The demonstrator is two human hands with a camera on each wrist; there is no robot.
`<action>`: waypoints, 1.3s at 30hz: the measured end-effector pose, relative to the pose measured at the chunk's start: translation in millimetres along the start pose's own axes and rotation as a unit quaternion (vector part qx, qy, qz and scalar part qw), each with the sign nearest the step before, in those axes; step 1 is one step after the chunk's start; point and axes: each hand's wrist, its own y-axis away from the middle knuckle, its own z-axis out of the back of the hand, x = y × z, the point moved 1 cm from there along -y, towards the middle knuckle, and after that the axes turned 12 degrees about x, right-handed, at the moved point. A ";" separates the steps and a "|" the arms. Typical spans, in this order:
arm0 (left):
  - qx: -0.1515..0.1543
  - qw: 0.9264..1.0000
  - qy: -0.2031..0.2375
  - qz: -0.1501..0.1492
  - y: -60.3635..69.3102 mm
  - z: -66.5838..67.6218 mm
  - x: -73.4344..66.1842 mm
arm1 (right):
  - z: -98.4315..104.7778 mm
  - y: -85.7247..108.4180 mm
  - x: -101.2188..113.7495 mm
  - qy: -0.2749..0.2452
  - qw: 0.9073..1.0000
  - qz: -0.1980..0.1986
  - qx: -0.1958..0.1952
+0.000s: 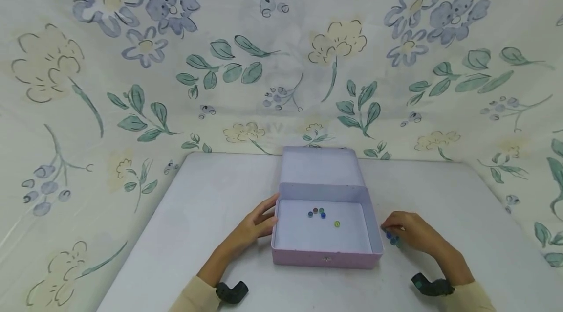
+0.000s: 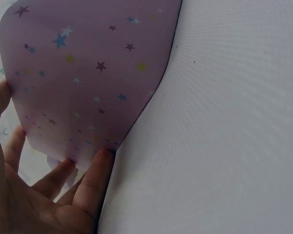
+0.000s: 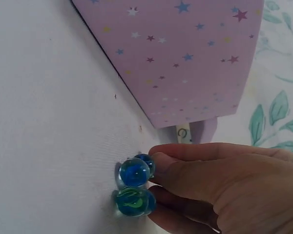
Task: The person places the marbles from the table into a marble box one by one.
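Note:
An open lilac tin box (image 1: 325, 258) with a star print on its sides stands mid-table, its hinged lid (image 1: 321, 165) tipped back. Inside lie several small marbles, among them a blue marble (image 1: 323, 215) and a yellow-green marble (image 1: 337, 224) set apart. My left hand (image 1: 248, 229) rests its spread fingertips against the box's left side. Right of the box, my right hand (image 1: 415, 231) pinches a blue marble (image 3: 145, 162) between thumb and index finger, low at the table. A clear-and-blue marble (image 3: 134, 172) and a green-blue marble (image 3: 132, 201) lie close to those fingers.
The box stands on a white table (image 1: 184, 204). Behind and beside it hangs a floral cloth (image 1: 281, 82). Dark wrist-worn devices, a left one (image 1: 232, 292) and a right one (image 1: 433, 285), sit at the sleeve cuffs.

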 end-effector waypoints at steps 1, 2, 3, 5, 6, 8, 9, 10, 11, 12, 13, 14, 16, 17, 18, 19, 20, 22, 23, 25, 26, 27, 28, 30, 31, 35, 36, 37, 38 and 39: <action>0.001 1.000 0.001 -0.001 0.0 -0.3 0.3 | -0.5 0.3 0.0 0.000 1.000 -0.006 0.001; 0.003 1.000 0.003 0.000 0.1 -0.6 0.6 | -1.0 0.7 -0.1 -0.001 1.000 -0.013 0.001; 0.004 1.000 0.005 0.000 0.2 -1.0 0.9 | -1.5 1.4 -0.2 -0.002 1.000 -0.017 0.000; 0.006 1.000 0.004 -0.001 0.3 -1.6 1.4 | -1.8 2.6 -0.7 -0.007 1.000 -0.022 -0.010; 0.005 1.000 0.005 -0.002 0.4 -1.8 1.5 | -1.8 3.2 -0.9 -0.009 1.000 -0.020 -0.021; 0.003 1.000 0.004 -0.001 0.8 -2.0 1.9 | -0.9 4.4 -1.3 -0.012 0.999 -0.008 -0.048; 0.001 1.000 0.004 -0.001 1.0 -2.2 2.0 | -0.1 5.1 -1.4 -0.013 0.998 0.002 -0.064; 0.000 1.000 0.004 0.000 1.2 -2.2 2.0 | 0.9 5.8 -1.2 -0.014 0.997 0.011 -0.079; -0.001 1.000 0.003 0.001 1.5 -2.3 2.1 | 2.3 6.4 -0.7 -0.013 0.995 0.022 -0.094; -0.001 1.000 0.003 0.002 1.8 -2.3 2.1 | 3.9 6.8 -0.1 -0.011 0.993 0.034 -0.109; 0.000 1.000 0.002 0.003 2.0 -2.2 2.1 | 6.1 7.1 0.9 -0.009 0.992 0.044 -0.121; 0.001 1.000 0.003 0.003 2.1 -2.2 2.0 | 8.7 7.2 2.4 -0.009 0.990 0.051 -0.131; 0.002 1.000 0.003 0.003 2.5 -1.6 1.8 | 15.8 6.4 7.1 -0.012 0.986 0.065 -0.153; 0.003 1.000 0.002 0.002 2.6 -1.1 1.8 | 19.8 5.2 9.8 -0.016 0.984 0.072 -0.162; 0.003 1.000 0.001 0.002 2.8 -0.6 1.6 | 24.1 3.8 12.7 -0.022 0.982 0.079 -0.170; 0.002 1.000 0.000 0.001 2.9 0.0 1.4 | 28.7 2.0 16.0 -0.028 0.980 0.086 -0.175; 0.000 1.000 -0.002 0.001 3.1 0.7 1.2 | 33.4 -0.3 19.7 -0.035 0.979 0.095 -0.177; -0.002 1.000 -0.006 0.002 3.4 1.7 0.5 | 42.3 -6.4 26.8 -0.046 0.977 0.116 -0.175; -0.003 1.000 -0.007 0.003 3.5 2.1 0.1 | 46.5 -10.1 30.5 -0.050 0.977 0.123 -0.169; -0.004 1.000 -0.009 0.005 3.4 2.4 -1.0 | 54.3 -18.8 39.0 -0.051 0.978 0.133 -0.152; -0.005 1.000 -0.009 0.006 3.2 2.3 -1.5 | 57.7 -23.9 43.4 -0.052 0.979 0.138 -0.142; -0.006 1.000 -0.009 0.007 2.9 2.1 -2.0 | 60.6 -29.2 48.3 -0.052 0.980 0.142 -0.132; -0.006 1.000 -0.008 0.007 2.6 1.9 -2.3 | 63.2 -34.7 53.7 -0.047 0.981 0.143 -0.122; -0.005 1.000 -0.008 0.007 1.9 1.4 -2.7 | 66.2 -46.2 64.7 -0.035 0.982 0.152 -0.102; -0.005 1.000 -0.008 0.007 1.6 1.3 -2.5 | 66.8 -52.1 70.3 -0.032 0.982 0.161 -0.094; -0.002 1.000 -0.004 0.003 0.5 1.1 -0.7 | 62.3 -75.6 89.3 -0.018 0.979 0.195 -0.055; 0.000 1.000 -0.002 0.002 0.3 1.1 -0.2 | 60.0 -81.1 93.0 -0.019 0.979 0.198 -0.043; 0.002 1.000 0.000 0.000 0.2 1.0 0.4 | 57.1 -86.5 96.1 -0.020 0.979 0.200 -0.031; 0.003 1.000 0.002 -0.001 0.2 0.9 0.9 | 54.1 -91.6 98.7 -0.019 0.980 0.199 -0.019; 0.005 1.000 0.004 -0.003 0.2 0.7 1.2 | 51.0 -96.4 101.1 -0.020 0.980 0.197 -0.006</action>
